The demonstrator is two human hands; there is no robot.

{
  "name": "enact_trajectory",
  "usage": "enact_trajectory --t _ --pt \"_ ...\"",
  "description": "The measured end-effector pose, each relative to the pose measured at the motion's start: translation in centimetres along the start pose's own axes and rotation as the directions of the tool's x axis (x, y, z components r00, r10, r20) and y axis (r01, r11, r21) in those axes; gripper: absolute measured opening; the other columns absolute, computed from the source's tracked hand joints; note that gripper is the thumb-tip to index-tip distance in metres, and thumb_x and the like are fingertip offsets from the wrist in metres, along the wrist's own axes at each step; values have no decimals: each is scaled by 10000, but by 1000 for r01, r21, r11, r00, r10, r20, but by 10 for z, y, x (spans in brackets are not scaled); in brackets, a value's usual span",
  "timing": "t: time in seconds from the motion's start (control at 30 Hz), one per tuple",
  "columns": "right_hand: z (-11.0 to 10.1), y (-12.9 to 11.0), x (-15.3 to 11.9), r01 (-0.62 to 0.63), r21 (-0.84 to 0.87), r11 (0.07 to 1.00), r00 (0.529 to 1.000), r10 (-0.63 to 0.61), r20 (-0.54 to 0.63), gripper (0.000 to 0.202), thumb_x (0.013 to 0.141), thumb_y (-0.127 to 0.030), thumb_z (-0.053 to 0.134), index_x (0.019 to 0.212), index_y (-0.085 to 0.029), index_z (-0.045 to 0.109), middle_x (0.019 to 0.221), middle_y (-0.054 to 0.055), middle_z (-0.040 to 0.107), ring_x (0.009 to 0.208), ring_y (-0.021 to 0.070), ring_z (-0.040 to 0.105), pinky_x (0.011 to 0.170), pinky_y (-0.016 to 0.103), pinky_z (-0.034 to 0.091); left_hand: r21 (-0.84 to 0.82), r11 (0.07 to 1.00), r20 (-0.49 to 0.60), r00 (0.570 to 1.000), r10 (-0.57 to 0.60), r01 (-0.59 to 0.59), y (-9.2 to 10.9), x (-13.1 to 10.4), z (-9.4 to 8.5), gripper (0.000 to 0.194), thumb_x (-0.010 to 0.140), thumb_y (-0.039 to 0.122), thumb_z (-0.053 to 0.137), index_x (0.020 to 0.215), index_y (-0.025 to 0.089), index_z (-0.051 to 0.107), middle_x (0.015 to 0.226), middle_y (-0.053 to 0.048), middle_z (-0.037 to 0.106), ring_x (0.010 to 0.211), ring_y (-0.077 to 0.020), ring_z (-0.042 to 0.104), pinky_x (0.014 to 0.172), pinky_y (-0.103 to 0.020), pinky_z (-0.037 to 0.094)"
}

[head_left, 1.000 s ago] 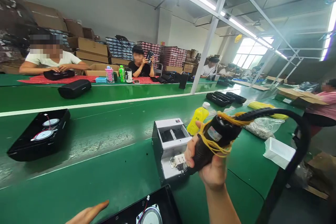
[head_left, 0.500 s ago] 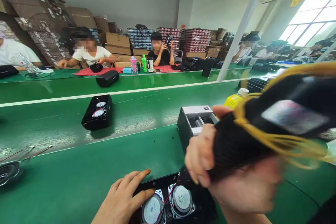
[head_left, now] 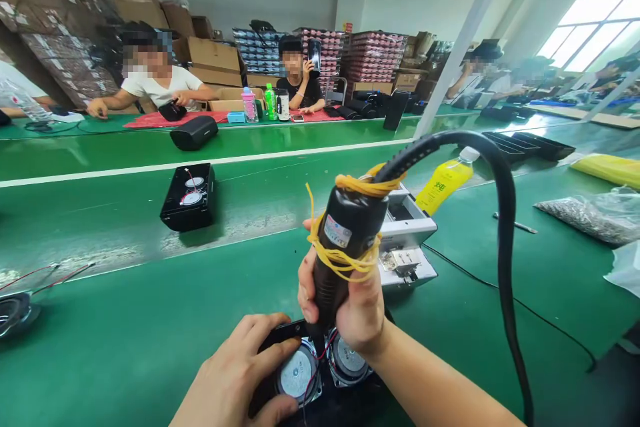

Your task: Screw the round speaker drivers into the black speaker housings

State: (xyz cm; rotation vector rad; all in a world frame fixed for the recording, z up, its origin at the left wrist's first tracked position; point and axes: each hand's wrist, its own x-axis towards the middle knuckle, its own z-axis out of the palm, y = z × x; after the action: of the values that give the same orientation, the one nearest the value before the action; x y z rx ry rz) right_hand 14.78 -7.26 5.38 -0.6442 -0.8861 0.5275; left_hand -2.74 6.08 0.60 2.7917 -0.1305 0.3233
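My right hand is wrapped round a black corded electric screwdriver with yellow bands tied about it, held upright over a black speaker housing. The tool's tip is hidden behind the hand and housing edge. Two round silver speakers, a left one and a right one, sit in the housing with red wires between them. My left hand rests on the housing's left side, fingers apart, thumb and fingertips at the rim of the left speaker.
Behind my right hand stands a white and black screw dispenser, beside a yellow bottle. Another speaker housing lies on the belt. A loose speaker is at left, a bag of screws at right. People sit across.
My right hand and the screwdriver have moved left and away from the camera, from the right side to over the housing. My left hand's thumb now shows at the left speaker.
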Motion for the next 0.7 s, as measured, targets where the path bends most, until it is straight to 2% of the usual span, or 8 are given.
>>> enact_trajectory --t 0.13,0.2,0.27,0.33,0.53,0.7 --pt "-1 5 -2 -11 -5 1000 1000 11 19 532 1080 -689 598 1432 -291 613 791 -24 601 528 87 518 487 195 419 16 1000 -29 999 -14 14 4 1 -2 532 848 331 903 1352 391 745 1450 -15 738 1241 -266 760 960 -363 712" --pt "-1 6 -2 -16 -10 1000 1000 17 23 466 1091 -689 572 1219 -255 683 775 -21 585 532 85 515 489 196 413 14 1000 -43 999 -17 18 5 1 -2 542 840 324 903 1354 393 743 1437 -10 745 1223 -262 768 941 -358 717" --pt "-1 7 -2 -19 -17 1000 999 19 31 500 1096 -693 554 990 -219 676 763 -13 564 536 82 510 487 198 406 15 1000 -45 999 -22 22 5 0 -2 545 849 337 897 1366 402 734 1439 -3 742 1227 -258 765 944 -353 715" --pt "-1 7 -2 -19 -22 1000 999 20 42 534 1087 -694 566 890 -205 647 764 -8 554 539 79 502 480 197 397 22 999 -43 999 -28 29 4 -1 0 550 861 354 888 1382 417 723 1459 6 728 1246 -253 755 964 -347 707" --pt "1 8 -1 -16 -39 999 997 19 71 490 1086 -677 577 922 -216 613 761 -7 561 534 91 494 462 203 391 8 1000 -47 998 -29 29 4 -2 1 514 884 384 868 1376 426 728 1454 5 722 1239 -246 751 950 -319 701" --pt "1 12 -2 -20 -104 994 990 34 138 541 1084 -687 569 860 -198 622 678 3 541 512 119 495 453 240 377 -52 994 49 995 -92 94 5 1 -2 530 920 375 841 1424 461 699 1464 9 703 1244 -240 740 981 -349 693"
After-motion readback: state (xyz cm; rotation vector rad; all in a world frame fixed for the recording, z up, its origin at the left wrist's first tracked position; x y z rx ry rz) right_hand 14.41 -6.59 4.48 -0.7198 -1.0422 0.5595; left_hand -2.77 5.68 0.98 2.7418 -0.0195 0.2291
